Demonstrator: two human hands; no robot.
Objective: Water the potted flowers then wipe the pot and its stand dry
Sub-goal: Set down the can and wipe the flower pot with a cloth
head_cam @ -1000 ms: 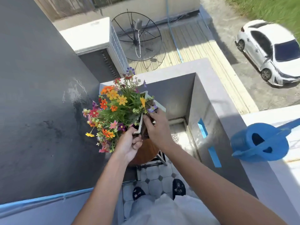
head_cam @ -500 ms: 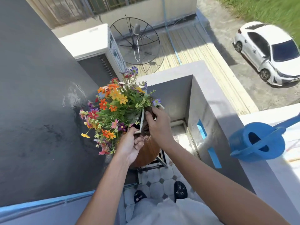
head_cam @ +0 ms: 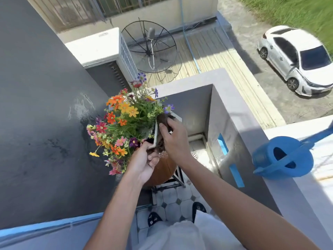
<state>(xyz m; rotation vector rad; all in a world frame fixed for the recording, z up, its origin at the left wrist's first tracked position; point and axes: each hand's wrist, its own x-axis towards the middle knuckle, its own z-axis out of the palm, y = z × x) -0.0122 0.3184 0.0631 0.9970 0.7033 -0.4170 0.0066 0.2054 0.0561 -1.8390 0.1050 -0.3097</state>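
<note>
Head camera view: two bare hands work at a pot of flowers on a balcony, high above a street

Bright flowers (head_cam: 124, 121) in orange, yellow, pink, red and purple spill left from a round brown pot (head_cam: 162, 173), which sits on a pale metal stand (head_cam: 177, 177) over a tiled floor (head_cam: 173, 202), between a dark grey wall (head_cam: 39, 123) on the left and a grey parapet (head_cam: 239, 114) on the right. Left hand (head_cam: 144, 164), fingers curled, grips the near end of a thin white strip (head_cam: 155, 135) at the pot's mouth; right hand (head_cam: 175, 141) pinches a dark clump, seemingly soil, at the pot's far rim. A blue watering can (head_cam: 282, 157) rests on the parapet to the right, well apart from the pot. Far below stands a white car (head_cam: 297, 60)
</note>
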